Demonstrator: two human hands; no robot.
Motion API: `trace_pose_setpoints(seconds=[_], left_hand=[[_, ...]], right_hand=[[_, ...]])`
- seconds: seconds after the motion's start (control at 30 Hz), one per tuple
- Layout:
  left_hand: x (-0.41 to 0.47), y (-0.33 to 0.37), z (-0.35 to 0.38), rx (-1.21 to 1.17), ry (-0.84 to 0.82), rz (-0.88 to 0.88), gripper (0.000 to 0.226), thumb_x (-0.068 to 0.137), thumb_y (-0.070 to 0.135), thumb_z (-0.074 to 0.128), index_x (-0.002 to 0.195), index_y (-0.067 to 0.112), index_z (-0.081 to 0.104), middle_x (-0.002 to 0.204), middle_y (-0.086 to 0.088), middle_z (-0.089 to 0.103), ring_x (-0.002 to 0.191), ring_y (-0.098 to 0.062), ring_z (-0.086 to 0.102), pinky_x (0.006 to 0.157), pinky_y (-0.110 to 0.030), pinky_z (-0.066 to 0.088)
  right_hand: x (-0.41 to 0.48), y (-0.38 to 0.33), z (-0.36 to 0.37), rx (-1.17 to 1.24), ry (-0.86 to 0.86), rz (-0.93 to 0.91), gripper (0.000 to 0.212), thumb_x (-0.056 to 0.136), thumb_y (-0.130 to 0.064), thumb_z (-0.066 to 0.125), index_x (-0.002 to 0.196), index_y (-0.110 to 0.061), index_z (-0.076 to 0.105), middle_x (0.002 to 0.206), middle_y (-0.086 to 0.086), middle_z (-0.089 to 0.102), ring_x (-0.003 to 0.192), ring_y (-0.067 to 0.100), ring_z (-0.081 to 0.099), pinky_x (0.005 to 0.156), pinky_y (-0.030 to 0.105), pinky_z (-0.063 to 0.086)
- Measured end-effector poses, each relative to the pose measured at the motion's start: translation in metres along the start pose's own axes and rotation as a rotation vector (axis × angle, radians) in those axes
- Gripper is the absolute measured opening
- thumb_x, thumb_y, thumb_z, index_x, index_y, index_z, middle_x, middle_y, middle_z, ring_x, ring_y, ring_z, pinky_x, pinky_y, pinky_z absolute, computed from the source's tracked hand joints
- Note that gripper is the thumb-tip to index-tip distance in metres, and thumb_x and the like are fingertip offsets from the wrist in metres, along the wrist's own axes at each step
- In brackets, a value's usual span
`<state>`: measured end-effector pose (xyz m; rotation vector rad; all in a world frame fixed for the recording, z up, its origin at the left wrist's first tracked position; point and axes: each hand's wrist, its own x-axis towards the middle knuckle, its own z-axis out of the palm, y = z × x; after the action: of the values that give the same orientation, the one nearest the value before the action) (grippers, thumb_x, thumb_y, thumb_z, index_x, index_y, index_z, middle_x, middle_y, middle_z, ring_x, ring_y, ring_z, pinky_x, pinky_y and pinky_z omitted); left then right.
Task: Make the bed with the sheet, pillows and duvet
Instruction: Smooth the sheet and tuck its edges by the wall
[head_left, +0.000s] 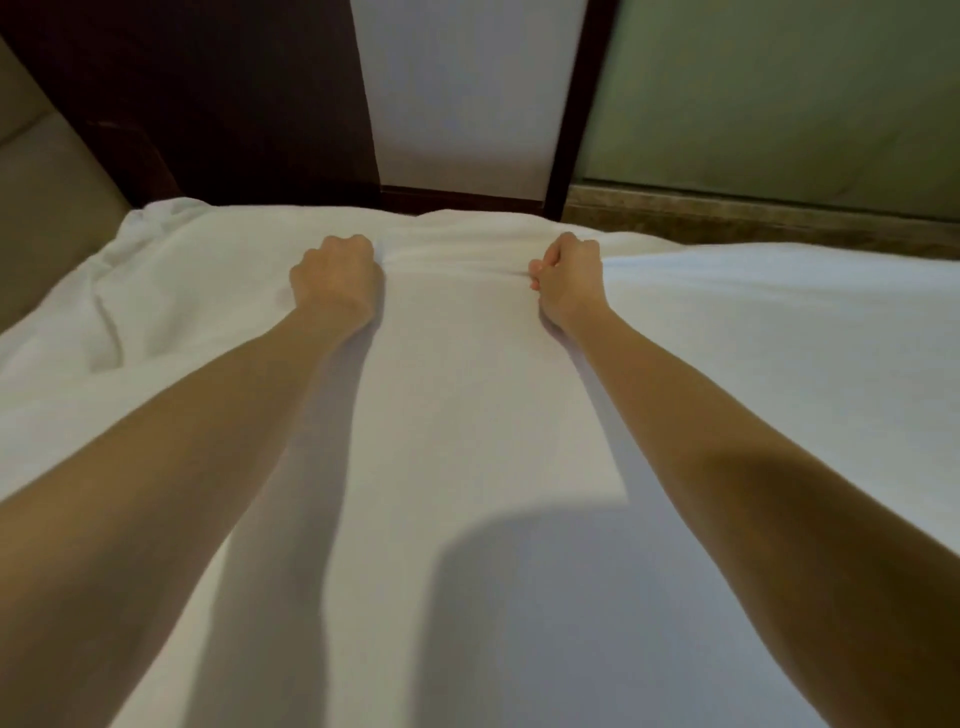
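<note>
At sheet (467, 364) edge, both fists

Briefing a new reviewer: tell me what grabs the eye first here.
Two bare arms stretch across a white sheet that fills most of the view. The left hand and right hand are each closed in a grip on bunched fabric near the far edge. The sheet lies smooth in the middle, rumpled at far left; dark wood panels rise behind.

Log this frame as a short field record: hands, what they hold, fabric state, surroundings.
left hand: left hand closed in a fist on the white bedding, near its far edge
right hand: right hand pinching the same fabric
arms: both stretched forward, apart
fabric: smooth between the hands, rumpled at far left
pillows: none visible
background: dark wooden frame, pale panel
</note>
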<state>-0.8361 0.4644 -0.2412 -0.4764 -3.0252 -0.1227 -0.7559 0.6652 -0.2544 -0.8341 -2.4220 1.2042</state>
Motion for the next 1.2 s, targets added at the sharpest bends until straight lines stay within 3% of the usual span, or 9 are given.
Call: trace_pose_setpoints(seconds=[0.13,0.2,0.3,0.43,0.6,0.73,0.93,1.07,1.2], left_hand=[[-0.007,-0.003,0.015,-0.097,0.123,-0.039,0.03,0.101,0.026,0.041,0.112,0.001,0.054,0.11,-0.024,0.057,0.1,-0.045,0.055,0.078,-0.044,0.041],[-0.009,-0.004,0.016,-0.098,0.163,-0.026,0.029,0.1,0.025,0.042,0.111,0.0,0.055,0.11,-0.022,0.056,0.099,-0.042,0.055,0.076,-0.046,0.041],[-0.012,0.0,0.015,-0.049,0.171,-0.006,0.027,0.1,0.02,0.042,0.113,0.0,0.052,0.112,-0.02,0.052,0.102,-0.037,0.051,0.07,-0.044,0.039],[-0.014,0.005,0.016,0.043,0.196,0.033,0.018,0.097,0.011,0.044,0.109,0.0,0.049,0.111,-0.019,0.05,0.1,-0.033,0.049,0.075,-0.039,0.044],[-0.013,0.006,0.019,0.101,0.242,0.109,0.012,0.095,0.008,0.044,0.104,0.001,0.047,0.106,-0.018,0.05,0.095,-0.032,0.049,0.078,-0.039,0.042],[-0.01,0.004,0.023,0.075,0.281,0.131,0.008,0.093,0.007,0.046,0.1,0.003,0.048,0.101,-0.017,0.052,0.09,-0.031,0.05,0.073,-0.038,0.041],[-0.007,0.002,0.029,0.104,0.362,0.15,0.006,0.088,0.005,0.053,0.091,0.004,0.048,0.085,-0.017,0.053,0.075,-0.032,0.051,0.064,-0.04,0.041],[-0.007,0.003,0.029,0.089,0.378,0.14,0.007,0.089,0.006,0.053,0.094,0.004,0.048,0.088,-0.017,0.053,0.077,-0.032,0.051,0.067,-0.041,0.042],[-0.003,-0.001,0.034,0.088,0.339,0.201,0.015,0.087,0.008,0.058,0.101,0.007,0.053,0.098,-0.015,0.057,0.085,-0.032,0.054,0.073,-0.041,0.043]], right_hand=[[0.0,0.007,0.005,-0.04,-0.021,-0.115,0.008,0.09,-0.006,0.054,0.097,-0.001,0.056,0.105,0.007,0.043,0.088,0.014,0.045,0.078,0.021,0.038],[0.002,0.005,0.0,-0.027,-0.05,-0.133,0.02,0.094,-0.007,0.05,0.111,-0.001,0.056,0.12,0.008,0.043,0.1,0.015,0.048,0.093,0.021,0.039],[0.018,0.011,-0.03,-0.074,-0.027,-0.092,0.04,0.099,-0.013,0.043,0.138,-0.005,0.042,0.148,0.013,0.03,0.133,0.027,0.036,0.113,0.033,0.027],[0.047,0.041,-0.083,-0.454,0.008,0.073,0.053,0.1,-0.021,0.043,0.15,-0.016,0.024,0.151,0.017,0.023,0.136,0.04,0.03,0.111,0.042,0.029],[0.057,0.029,-0.073,-0.585,-0.023,0.041,0.018,0.094,-0.021,0.057,0.106,-0.009,0.065,0.111,0.015,0.058,0.103,0.033,0.056,0.081,0.034,0.046],[0.075,0.008,-0.068,-0.363,0.303,0.072,0.015,0.089,-0.001,0.051,0.079,-0.009,0.059,0.089,0.013,0.059,0.09,0.03,0.061,0.072,0.032,0.047],[0.099,0.005,-0.062,-0.115,0.305,0.128,0.024,0.087,-0.001,0.044,0.069,-0.008,0.058,0.081,0.013,0.058,0.077,0.027,0.061,0.078,0.049,0.057],[0.08,0.012,-0.044,-0.403,0.057,0.129,0.021,0.096,-0.005,0.041,0.092,-0.001,0.061,0.092,0.014,0.055,0.098,0.029,0.056,0.075,0.029,0.049],[0.065,0.015,-0.029,-0.69,-0.177,0.052,0.035,0.094,-0.013,0.033,0.117,-0.002,0.057,0.124,0.02,0.057,0.119,0.035,0.049,0.108,0.043,0.03]])
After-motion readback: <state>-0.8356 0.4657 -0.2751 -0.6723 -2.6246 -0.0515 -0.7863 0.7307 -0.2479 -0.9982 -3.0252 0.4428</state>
